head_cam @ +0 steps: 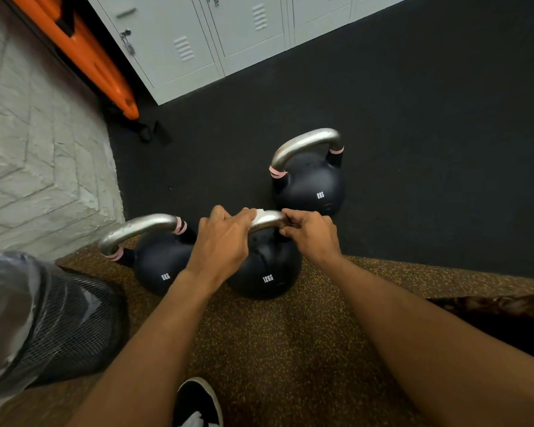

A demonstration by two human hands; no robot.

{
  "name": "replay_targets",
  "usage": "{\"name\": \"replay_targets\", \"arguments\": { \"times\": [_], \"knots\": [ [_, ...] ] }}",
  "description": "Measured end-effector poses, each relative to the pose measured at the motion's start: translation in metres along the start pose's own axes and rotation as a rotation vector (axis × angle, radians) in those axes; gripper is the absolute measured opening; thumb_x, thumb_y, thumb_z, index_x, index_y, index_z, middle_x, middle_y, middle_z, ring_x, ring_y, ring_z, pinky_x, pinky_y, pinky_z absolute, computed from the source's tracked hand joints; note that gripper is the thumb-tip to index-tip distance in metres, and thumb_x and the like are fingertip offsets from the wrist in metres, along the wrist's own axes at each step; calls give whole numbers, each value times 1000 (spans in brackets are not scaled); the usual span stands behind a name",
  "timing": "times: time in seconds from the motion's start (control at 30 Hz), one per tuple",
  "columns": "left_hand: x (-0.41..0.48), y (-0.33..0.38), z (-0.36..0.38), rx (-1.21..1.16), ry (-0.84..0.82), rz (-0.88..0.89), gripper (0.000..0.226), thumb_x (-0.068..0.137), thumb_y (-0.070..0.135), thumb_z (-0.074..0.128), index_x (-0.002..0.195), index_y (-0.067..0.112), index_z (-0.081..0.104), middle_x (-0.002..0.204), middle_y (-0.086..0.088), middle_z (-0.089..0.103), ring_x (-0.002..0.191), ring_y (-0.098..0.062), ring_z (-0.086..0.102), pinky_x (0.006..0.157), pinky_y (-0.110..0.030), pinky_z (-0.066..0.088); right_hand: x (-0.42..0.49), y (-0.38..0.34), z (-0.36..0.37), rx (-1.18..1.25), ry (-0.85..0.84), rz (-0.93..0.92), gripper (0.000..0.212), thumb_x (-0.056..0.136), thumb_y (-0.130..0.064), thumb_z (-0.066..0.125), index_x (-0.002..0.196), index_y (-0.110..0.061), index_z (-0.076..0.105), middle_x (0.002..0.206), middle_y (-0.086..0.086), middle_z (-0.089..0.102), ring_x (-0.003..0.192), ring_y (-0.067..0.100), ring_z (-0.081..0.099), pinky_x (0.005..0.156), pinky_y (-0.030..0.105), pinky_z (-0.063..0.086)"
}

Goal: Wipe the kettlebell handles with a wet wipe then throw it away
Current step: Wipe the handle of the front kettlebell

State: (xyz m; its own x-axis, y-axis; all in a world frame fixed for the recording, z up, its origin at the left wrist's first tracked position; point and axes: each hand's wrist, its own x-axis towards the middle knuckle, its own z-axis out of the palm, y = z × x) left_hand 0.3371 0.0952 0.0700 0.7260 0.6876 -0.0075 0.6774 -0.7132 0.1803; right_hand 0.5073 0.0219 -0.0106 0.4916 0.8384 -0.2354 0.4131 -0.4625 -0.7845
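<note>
Three black kettlebells with steel handles stand on the floor. The middle one, marked 12KG (264, 272), is under my hands. My left hand (222, 241) grips the left part of its handle with a white wet wipe (258, 216) wrapped under the fingers. My right hand (310, 232) grips the right end of the same handle (270, 217). A kettlebell (158, 263) with pink bands stands to the left, its handle wet-looking. Another kettlebell (310, 183) stands behind, farther right.
A black mesh bin (59, 322) lined with clear plastic stands at the lower left. A white brick wall (37, 167) rises on the left, grey lockers (222, 38) at the back, an orange board (90, 57) leaning between them. My shoe (198, 402) shows at the bottom.
</note>
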Motion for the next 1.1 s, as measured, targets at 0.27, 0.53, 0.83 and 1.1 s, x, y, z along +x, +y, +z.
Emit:
{"name": "replay_targets", "arguments": {
  "times": [0.27,0.53,0.83,1.1],
  "knots": [
    [1,0,15,111,43,-4,35,99,11,46,133,17,56,116,-3,64,93,-23,48,78,-44,44,1,-3,0,-17,-3,18,48,88,-29,70,135,-34,58,126,-8,68,123,15,57,106,33,42],
    [-44,4,47,447,76,92,56,94,13,25,143,4,49,149,-19,48,104,-35,55,81,-49,49,2,-1,1,-21,3,3,48,89,-31,70,135,-35,58,123,-7,69,121,15,58,102,30,41],
    [-33,5,55,528,-18,130,66,103,33,26,156,-1,8,164,-25,7,153,-37,12,116,-63,20,3,0,0,21,17,29,51,86,-30,73,135,-33,59,123,-8,70,119,12,59,101,27,42],
    [-4,27,48,551,-46,216,66,102,35,18,156,0,4,164,-24,5,154,-35,8,120,-63,10,-9,7,11,156,8,32,54,93,-20,66,143,-31,49,134,-5,62,127,12,54,105,29,42]
  ]
}}
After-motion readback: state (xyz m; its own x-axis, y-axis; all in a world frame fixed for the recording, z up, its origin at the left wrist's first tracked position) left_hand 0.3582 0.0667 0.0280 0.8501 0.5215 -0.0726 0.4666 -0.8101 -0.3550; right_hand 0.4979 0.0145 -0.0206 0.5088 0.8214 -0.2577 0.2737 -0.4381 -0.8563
